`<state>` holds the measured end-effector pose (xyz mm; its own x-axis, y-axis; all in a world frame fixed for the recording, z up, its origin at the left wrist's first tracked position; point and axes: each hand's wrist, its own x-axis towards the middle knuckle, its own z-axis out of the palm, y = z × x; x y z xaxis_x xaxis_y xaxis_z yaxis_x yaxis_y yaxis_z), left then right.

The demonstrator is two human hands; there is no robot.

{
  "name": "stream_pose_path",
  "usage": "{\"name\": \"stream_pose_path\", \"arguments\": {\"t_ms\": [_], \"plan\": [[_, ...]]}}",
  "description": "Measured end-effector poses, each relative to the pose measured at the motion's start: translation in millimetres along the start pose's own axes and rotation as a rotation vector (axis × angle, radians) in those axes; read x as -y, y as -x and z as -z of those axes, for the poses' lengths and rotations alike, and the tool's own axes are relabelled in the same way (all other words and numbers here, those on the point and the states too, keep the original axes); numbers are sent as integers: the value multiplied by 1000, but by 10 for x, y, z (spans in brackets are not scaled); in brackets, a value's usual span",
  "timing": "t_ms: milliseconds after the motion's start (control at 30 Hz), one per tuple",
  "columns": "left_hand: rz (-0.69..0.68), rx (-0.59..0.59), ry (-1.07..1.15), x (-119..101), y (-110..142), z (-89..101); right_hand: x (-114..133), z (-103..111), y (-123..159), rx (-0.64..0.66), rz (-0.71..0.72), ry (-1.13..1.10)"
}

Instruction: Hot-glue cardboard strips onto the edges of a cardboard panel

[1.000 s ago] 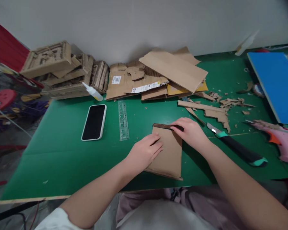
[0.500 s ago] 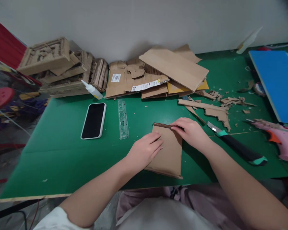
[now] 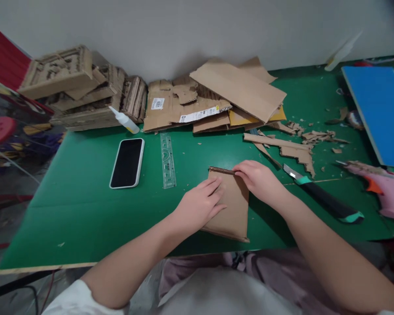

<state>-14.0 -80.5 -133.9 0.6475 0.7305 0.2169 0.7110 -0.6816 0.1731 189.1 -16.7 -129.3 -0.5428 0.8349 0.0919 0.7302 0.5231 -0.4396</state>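
A brown cardboard panel (image 3: pixel 231 214) lies on the green table close to its front edge. A narrow cardboard strip (image 3: pixel 221 170) runs along the panel's far edge, and another ridge shows along the near edge. My left hand (image 3: pixel 200 203) rests on the panel's left side, fingers stretched out over its surface. At the far right corner my right hand (image 3: pixel 258 177) pinches the strip between thumb and fingers. The left part of the panel is hidden under my left hand.
Left of the panel lie a clear ruler (image 3: pixel 168 162) and a phone (image 3: pixel 127 164). A glue bottle (image 3: pixel 124 120) leans by stacked cardboard (image 3: pixel 62 78). To the right are a utility knife (image 3: pixel 325 197), a pink glue gun (image 3: pixel 381 183), cardboard scraps (image 3: pixel 295 155) and a blue board (image 3: pixel 381 113).
My left hand's fingers have spread a little on the panel, the thumb now further out to the right. My right hand stays at the far corner. The view has shifted slightly.
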Motion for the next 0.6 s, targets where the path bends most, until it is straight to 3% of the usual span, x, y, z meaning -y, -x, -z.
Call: {"name": "stream_pose_path", "arguments": {"t_ms": [333, 600], "plan": [[-20, 37, -32, -16, -17, 25, -4, -60, 11, -77, 54, 68], [-19, 38, -18, -16, -35, 54, 3, -29, -17, -25, 17, 35]]}}
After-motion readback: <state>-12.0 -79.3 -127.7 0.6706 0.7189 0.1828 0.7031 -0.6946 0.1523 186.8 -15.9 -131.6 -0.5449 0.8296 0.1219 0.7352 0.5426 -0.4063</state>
